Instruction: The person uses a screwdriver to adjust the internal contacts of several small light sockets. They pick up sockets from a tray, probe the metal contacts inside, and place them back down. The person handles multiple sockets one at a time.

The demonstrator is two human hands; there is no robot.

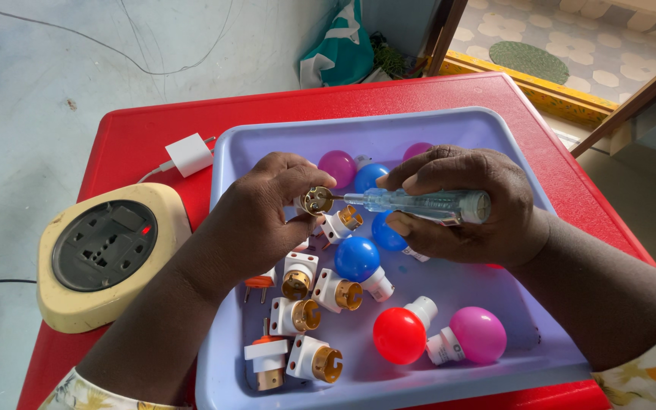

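a smooth lilac plastic tray point(282, 133) sits on a glossy red table point(146, 125). over it, the left hand point(263, 216) pinches a small brass-mouthed holder point(317, 200) between thumb and fingertips, its round opening turned toward the tool. the right hand point(461, 205) is curled tight around a clear-handled tester point(419, 203), whose thin metal tip touches the holder's mouth. below lie white holders point(298, 273) and round matte bulbs point(400, 335) in red, blue and pink. a cream round socket box point(108, 254) rests at left.
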